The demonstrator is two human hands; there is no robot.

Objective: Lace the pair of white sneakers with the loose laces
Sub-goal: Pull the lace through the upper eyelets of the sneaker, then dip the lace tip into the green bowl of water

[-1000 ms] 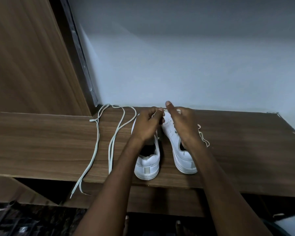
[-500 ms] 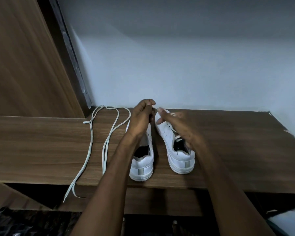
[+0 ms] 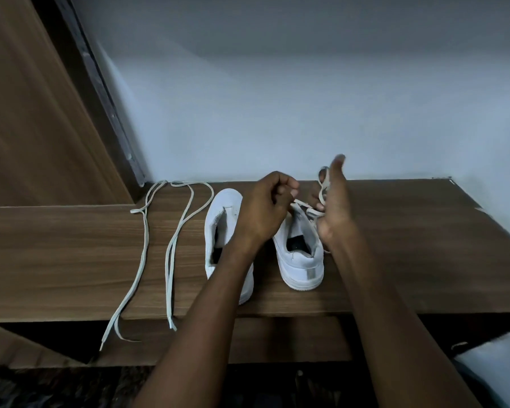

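1. Plain white wall point(image 3: 277, 98) behind, wood panel point(image 3: 27, 113) on the left.
2. Wooden shelf point(image 3: 71, 254) holds both white sneakers point(image 3: 221, 219), heels toward camera.
3. Spare lace point(image 3: 171, 248) lies left, ends dangling off the edge.
4. Left hand point(image 3: 265, 210) and right hand point(image 3: 334, 201) pinch the other lace point(image 3: 314, 209) over the right sneaker point(image 3: 299, 254).

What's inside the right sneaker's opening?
The right sneaker shows only a dark interior at its collar, nothing visibly in it. Its tongue and eyelets are covered by the left hand and right hand, which hold a lace there.
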